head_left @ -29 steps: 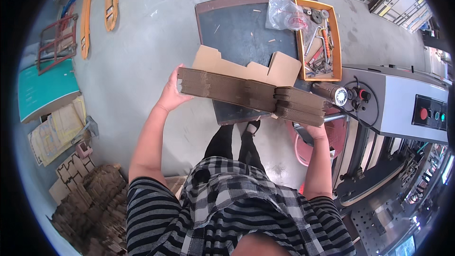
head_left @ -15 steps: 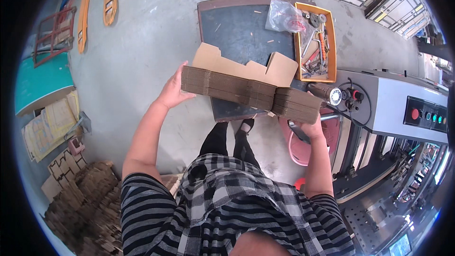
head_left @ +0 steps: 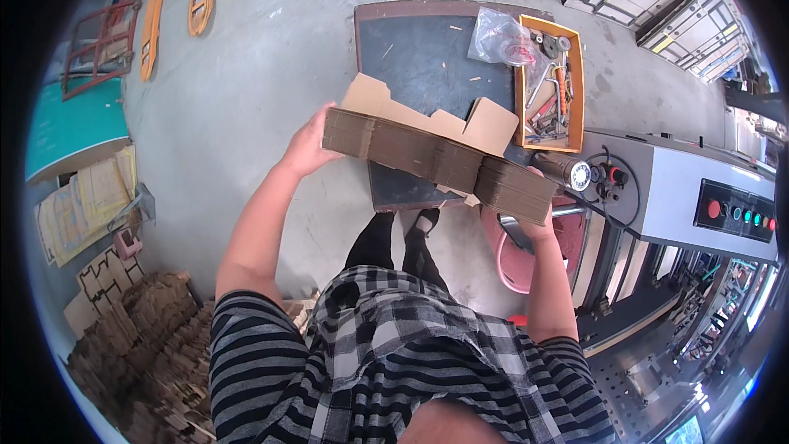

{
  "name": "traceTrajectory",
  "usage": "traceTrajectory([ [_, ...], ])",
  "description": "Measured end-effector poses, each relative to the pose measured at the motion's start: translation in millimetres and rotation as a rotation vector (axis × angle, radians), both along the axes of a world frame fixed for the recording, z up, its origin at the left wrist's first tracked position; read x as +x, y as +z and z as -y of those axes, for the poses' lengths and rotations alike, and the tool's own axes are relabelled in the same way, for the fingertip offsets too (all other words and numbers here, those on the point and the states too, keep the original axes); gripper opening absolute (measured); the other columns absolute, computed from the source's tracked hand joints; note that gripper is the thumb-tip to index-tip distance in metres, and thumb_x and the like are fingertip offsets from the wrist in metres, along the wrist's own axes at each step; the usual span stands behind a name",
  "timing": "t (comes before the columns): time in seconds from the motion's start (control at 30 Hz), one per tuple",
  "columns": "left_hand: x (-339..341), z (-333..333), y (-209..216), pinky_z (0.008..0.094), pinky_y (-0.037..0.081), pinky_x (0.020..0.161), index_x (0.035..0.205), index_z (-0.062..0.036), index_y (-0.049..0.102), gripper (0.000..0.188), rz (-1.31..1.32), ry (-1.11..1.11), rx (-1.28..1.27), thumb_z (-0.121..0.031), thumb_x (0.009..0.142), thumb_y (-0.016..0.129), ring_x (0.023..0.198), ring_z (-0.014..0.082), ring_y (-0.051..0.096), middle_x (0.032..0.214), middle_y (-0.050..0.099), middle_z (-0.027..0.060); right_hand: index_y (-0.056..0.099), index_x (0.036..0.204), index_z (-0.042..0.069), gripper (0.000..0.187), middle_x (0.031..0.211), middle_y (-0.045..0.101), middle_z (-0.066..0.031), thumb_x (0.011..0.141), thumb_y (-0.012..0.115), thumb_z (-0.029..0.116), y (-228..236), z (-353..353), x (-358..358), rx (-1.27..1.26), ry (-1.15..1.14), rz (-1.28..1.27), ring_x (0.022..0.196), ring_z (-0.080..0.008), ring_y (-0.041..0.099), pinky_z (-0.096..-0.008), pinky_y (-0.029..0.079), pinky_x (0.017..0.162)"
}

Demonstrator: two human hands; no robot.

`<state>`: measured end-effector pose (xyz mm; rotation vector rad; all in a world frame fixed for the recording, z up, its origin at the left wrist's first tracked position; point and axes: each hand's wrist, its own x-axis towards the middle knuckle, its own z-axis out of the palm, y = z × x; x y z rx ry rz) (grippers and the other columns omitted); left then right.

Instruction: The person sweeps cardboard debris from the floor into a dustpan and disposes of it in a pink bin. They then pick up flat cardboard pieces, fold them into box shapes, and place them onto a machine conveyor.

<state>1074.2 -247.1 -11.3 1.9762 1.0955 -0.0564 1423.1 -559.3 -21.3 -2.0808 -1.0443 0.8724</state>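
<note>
Between my two hands is a thick stack of die-cut cardboard sheets (head_left: 419, 150), its brown layered edges facing me and a lighter flat face with notched flaps on the far side. My left hand (head_left: 310, 144) grips the stack's left end, thumb on the near side. At the lower right end, my right hand (head_left: 538, 226) holds it, its fingers partly hidden by the cardboard. The stack tilts down to the right, above the near part of a dark-topped table (head_left: 411, 49).
A yellow tray (head_left: 579, 82) of tools and a clear plastic bag (head_left: 497, 37) lie on the table. At right stand a machine with a button panel (head_left: 735, 210), a metal cylinder (head_left: 563, 171) and a pink basin (head_left: 511, 271). Piled cardboard (head_left: 140, 353) fills the lower left.
The stack's right end has dipped a little, with my right hand lower. The view has shifted slightly; both hands keep their hold.
</note>
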Motion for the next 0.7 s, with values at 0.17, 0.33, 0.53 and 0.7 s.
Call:
traceTrajectory([
  [0.17, -6.3, -3.1, -4.1, 0.038, 0.04, 0.1, 0.139, -0.0148, 0.024, 0.099, -0.022, -0.018, -0.022, -0.013, 0.059, 0.082, 0.12, 0.0315, 0.047, 0.132, 0.046, 0.0136, 0.042, 0.127, 0.001, 0.071, 0.117, 0.054, -0.0138, 0.065, 0.075, 0.013, -11.2, 3.7, 8.7, -0.01, 0.062, -0.011, 0.107, -0.0227, 0.054, -0.0301, 0.042, 0.093],
  [0.33, -2.2, 4.1, 12.4, 0.0381, 0.039, 0.102, 0.141, -0.0157, 0.023, 0.102, 0.075, -0.108, 0.321, -0.009, 0.056, 0.081, 0.124, 0.0331, 0.041, 0.139, 0.038, 0.0148, 0.045, 0.124, 0.0, 0.067, 0.116, 0.055, -0.014, 0.066, 0.075, 0.014, -25.4, 11.0, 15.7, 0.008, 0.101, 0.089, 0.107, -0.0242, 0.054, -0.0307, 0.042, 0.093],
  [0.53, 14.6, -4.6, 5.4, 0.0407, 0.041, 0.098, 0.135, -0.0131, 0.03, 0.094, 0.114, -0.104, 0.251, -0.008, 0.056, 0.08, 0.118, 0.0347, 0.046, 0.132, 0.043, 0.0154, 0.048, 0.12, 0.0, 0.063, 0.118, 0.055, -0.0131, 0.066, 0.075, 0.017, -11.2, 6.4, 16.0, -0.079, 0.21, 0.149, 0.107, -0.0265, 0.055, -0.0308, 0.042, 0.093],
  [0.7, 21.6, -3.6, 27.7, 0.0412, 0.044, 0.09, 0.125, -0.0102, 0.037, 0.078, 0.197, -0.153, 0.389, -0.009, 0.059, 0.078, 0.108, 0.035, 0.051, 0.119, 0.051, 0.0139, 0.048, 0.122, 0.002, 0.063, 0.118, 0.054, -0.0125, 0.068, 0.075, 0.016, -14.6, 18.0, 21.6, -0.041, 0.177, 0.148, 0.106, -0.0244, 0.055, -0.0303, 0.042, 0.093],
])
